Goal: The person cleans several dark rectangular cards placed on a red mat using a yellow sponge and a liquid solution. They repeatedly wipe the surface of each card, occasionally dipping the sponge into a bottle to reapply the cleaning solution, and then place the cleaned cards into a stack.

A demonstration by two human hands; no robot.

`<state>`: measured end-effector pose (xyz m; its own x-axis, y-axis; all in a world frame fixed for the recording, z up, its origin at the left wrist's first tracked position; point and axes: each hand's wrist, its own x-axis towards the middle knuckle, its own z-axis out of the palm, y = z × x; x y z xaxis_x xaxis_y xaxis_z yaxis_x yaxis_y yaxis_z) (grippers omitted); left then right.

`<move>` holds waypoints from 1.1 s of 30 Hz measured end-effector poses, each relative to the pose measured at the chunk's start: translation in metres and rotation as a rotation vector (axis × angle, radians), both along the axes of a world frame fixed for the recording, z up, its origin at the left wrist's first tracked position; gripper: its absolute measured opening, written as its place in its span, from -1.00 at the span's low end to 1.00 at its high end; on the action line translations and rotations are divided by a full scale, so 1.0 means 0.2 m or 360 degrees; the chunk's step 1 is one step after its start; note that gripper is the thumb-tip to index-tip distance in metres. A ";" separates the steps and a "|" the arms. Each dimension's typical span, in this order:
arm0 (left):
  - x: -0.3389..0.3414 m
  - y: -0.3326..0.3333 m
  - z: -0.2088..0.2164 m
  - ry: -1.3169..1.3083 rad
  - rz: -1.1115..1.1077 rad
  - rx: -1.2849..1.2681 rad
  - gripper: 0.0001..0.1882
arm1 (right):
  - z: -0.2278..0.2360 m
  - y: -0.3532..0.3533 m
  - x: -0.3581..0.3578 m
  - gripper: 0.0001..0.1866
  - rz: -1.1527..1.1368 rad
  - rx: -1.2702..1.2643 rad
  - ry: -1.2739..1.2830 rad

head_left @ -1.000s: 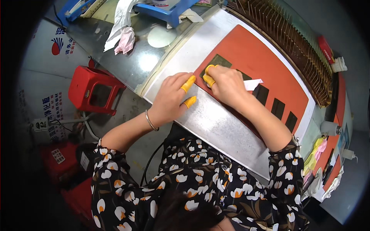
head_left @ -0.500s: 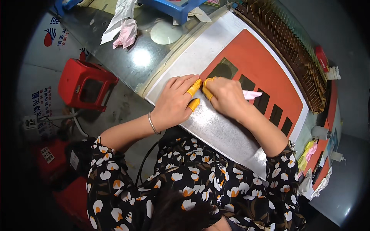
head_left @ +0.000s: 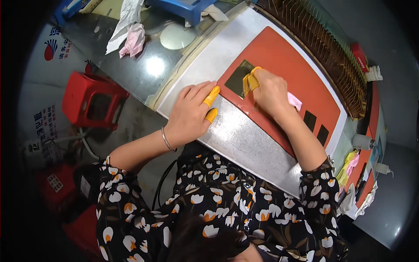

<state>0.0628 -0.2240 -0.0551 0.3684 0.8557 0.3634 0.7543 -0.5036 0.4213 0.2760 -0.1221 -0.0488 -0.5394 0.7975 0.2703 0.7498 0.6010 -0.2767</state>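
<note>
My left hand point(head_left: 190, 112) lies with its fingers stretched out on the light grey work surface point(head_left: 244, 131), fingertips at the near left corner of an orange-red mat point(head_left: 301, 70). It holds nothing. Yellow finger cots cover its thumb and a fingertip. My right hand point(head_left: 271, 91) is closed over the mat, a pink cloth point(head_left: 294, 101) sticking out behind it. Its yellow-cotted fingertips meet the right edge of a dark, shiny rectangular plate point(head_left: 238, 81) lying flat. Smaller dark plates point(head_left: 310, 120) show to the right of my forearm; the hand and arm hide that part of the row.
A long rack of upright thin panes point(head_left: 318, 52) borders the mat's far side. Crumpled pink paper point(head_left: 133, 40), a round clear disc point(head_left: 178, 36) and a blue stand point(head_left: 185, 8) are on the glass table. A red stool point(head_left: 94, 100) stands left; bottles point(head_left: 363, 142) lie right.
My right hand has moved from beside my left fingers, near the mat's edge, further over the mat to the large plate's right edge. My left hand stays by the mat corner.
</note>
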 end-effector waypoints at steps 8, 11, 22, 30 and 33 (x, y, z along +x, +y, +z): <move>0.02 0.03 0.01 -0.0074 -0.0012 -0.0030 -0.53 | 0.32 -0.40 0.25 -0.87 0.0506 -0.0494 0.0187; 0.01 -0.01 0.01 -0.0018 0.0028 0.0005 -0.50 | 0.49 -0.37 0.57 -0.89 -0.0363 -0.0867 -0.0089; 0.06 0.01 0.01 0.0101 0.0030 0.0060 -0.44 | 0.02 -0.26 0.59 -0.91 -0.0025 -0.0134 0.0076; 0.05 0.01 0.02 0.0088 0.0041 0.0033 -0.41 | -0.02 -0.17 0.56 -0.96 0.0316 -0.0024 0.0084; 0.06 0.00 0.01 0.0056 0.0050 0.0023 -0.42 | 0.01 -0.06 0.57 -0.95 0.0165 -0.0073 0.0142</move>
